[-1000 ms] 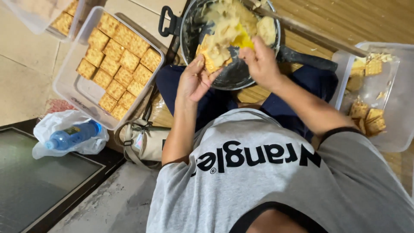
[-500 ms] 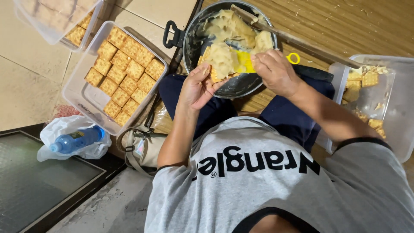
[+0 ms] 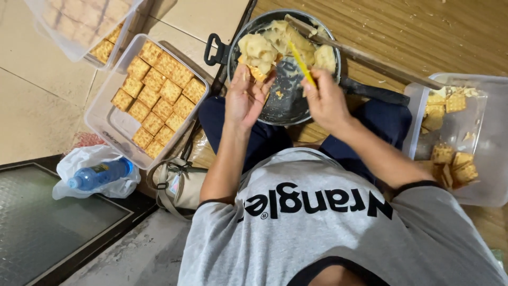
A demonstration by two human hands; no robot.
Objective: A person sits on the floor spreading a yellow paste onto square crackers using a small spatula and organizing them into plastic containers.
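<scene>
While the head camera looks straight down over a grey printed T-shirt (image 3: 328, 233) and dark trousers (image 3: 254, 135), the items read as follows.

Left hand (image 3: 244, 98): palm up, fingers loosely curled, cradling a square cracker (image 3: 259, 73) at the fingertips, over the near-left rim of the pan.

Right hand (image 3: 324, 99): closed in a pinch on a thin yellow spreader (image 3: 301, 64), whose tip points far-left into the pan.

Round dark pan (image 3: 280, 108): on the floor between the knees, black handle loop at its left, holding lumps of pale yellow filling (image 3: 264, 45); bare metal shows in the near half. The cracker sits just above the filling's near-left edge.

Long wooden stick (image 3: 370, 58): lies across the pan's far-right rim and runs right over the wooden floor (image 3: 423, 26).

Clear plastic tub (image 3: 108, 124), left of the pan: rows of square crackers, packed flat, filling its far part.

Second clear tub (image 3: 69, 32), far left: partly out of frame, more crackers inside, seen blurred through its wall.

Clear tub (image 3: 484, 180), right: loose crackers, some stacked, some scattered.

White plastic bag (image 3: 84, 164), near left on the tiled floor: a blue bottle (image 3: 98, 175) lies on it.

Beige bag with straps (image 3: 177, 185): beside the left thigh.
</scene>
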